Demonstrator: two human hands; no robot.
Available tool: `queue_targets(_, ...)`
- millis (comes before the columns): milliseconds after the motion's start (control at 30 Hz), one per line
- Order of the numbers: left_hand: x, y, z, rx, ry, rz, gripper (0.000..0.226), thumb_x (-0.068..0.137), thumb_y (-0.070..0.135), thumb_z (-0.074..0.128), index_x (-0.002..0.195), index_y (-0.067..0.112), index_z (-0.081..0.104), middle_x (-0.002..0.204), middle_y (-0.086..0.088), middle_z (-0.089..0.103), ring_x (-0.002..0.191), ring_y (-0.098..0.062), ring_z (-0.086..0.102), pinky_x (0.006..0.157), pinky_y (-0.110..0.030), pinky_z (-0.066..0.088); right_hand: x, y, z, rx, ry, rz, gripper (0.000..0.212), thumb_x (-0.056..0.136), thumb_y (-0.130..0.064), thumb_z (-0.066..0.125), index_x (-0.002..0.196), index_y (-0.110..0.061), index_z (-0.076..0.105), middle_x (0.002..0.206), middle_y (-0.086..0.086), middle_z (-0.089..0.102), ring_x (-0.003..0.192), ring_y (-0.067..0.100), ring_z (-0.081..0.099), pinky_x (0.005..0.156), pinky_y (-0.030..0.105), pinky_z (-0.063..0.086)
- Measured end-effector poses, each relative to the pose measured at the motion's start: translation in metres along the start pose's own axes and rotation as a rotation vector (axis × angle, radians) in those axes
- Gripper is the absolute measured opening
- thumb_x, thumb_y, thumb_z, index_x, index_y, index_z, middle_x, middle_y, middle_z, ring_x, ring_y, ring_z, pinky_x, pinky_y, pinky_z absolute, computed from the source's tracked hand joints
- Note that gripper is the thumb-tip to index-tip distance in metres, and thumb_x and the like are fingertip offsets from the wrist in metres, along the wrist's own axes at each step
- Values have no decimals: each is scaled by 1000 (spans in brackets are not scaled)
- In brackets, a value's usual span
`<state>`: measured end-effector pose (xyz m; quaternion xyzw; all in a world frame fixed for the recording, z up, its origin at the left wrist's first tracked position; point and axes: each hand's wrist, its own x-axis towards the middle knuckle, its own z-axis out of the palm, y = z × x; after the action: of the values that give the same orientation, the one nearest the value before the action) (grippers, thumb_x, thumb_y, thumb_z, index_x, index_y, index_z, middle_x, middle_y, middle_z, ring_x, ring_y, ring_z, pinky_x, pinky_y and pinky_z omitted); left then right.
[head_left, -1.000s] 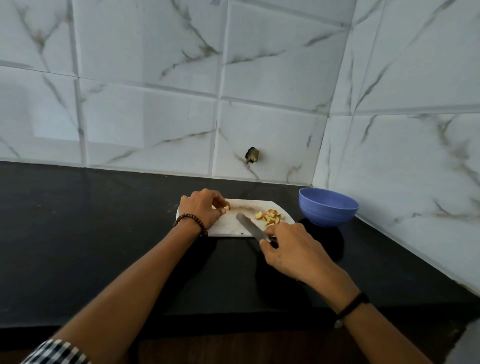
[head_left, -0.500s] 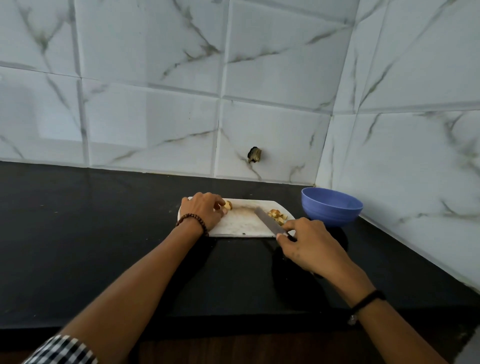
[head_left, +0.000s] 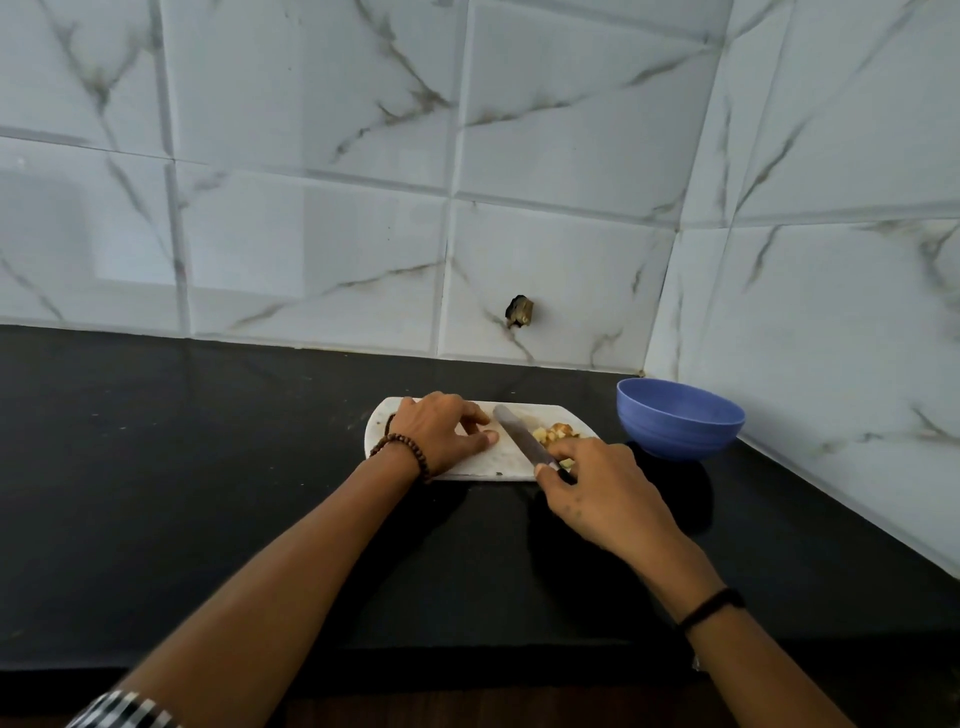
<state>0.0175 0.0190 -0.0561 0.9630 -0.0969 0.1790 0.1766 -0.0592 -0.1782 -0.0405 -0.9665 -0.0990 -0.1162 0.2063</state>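
A white cutting board (head_left: 480, 464) lies on the black counter (head_left: 208, 467). My left hand (head_left: 439, 430) rests on the board's left half, its fingers curled down over a small piece of food that is now hidden beneath them. My right hand (head_left: 597, 486) grips the handle of a knife (head_left: 522, 437). The blade slants up and left across the board, its tip close to my left fingertips. A small pile of yellowish chopped pieces (head_left: 557, 430) sits on the board's right end, just right of the blade.
A blue bowl (head_left: 680, 418) stands on the counter right of the board, in the corner of the marble-tiled walls. A small dark hole (head_left: 519, 312) marks the back wall. The counter's front edge runs near my forearms.
The knife has swung left, away from the chopped pile and up to my left fingertips. My left hand has closed down over the food piece, which no longer shows.
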Motion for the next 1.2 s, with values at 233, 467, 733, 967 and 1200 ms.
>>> queue_targets(233, 1, -3, 0, -49, -15, 23, 16, 91, 45, 59, 98, 35, 69, 110, 12, 66, 91, -10, 55, 96, -42, 43, 0, 6, 6, 50, 40, 1, 32, 98, -43, 54, 126, -29, 61, 93, -7, 59, 86, 11, 63, 83, 39, 57)
queue_targets(467, 3, -5, 6, -213, -50, 26, 24, 85, 50, 64, 106, 39, 67, 97, 15, 70, 97, -8, 62, 94, -42, 49, -2, 9, 10, 81, 70, 2, 41, 100, -44, 51, 137, -27, 55, 96, -8, 54, 91, 11, 62, 83, 35, 56)
queue_targets(733, 1, -4, 2, -211, -99, 41, 15, 82, 53, 61, 80, 45, 72, 91, 21, 70, 90, -6, 59, 94, -42, 48, -2, 11, 11, 125, 85, 0, 41, 100, -43, 51, 138, -28, 55, 91, -8, 57, 82, 7, 60, 73, 28, 51)
queue_targets(967, 3, -4, 2, -308, -143, 46, 15, 86, 48, 58, 86, 37, 68, 90, 20, 72, 102, -7, 61, 101, -44, 44, -3, 11, 9, 134, 76, 16, 42, 99, -46, 51, 138, -28, 56, 92, -6, 62, 82, 9, 62, 76, 33, 56)
queue_targets(1200, 0, -7, -4, -533, -197, 62, 21, 78, 36, 78, 90, 20, 73, 88, 8, 76, 91, -4, 68, 88, -25, 48, -7, 4, 3, 140, 46, -9, 39, 99, -45, 51, 135, -31, 56, 108, -4, 64, 95, 12, 63, 85, 37, 56)
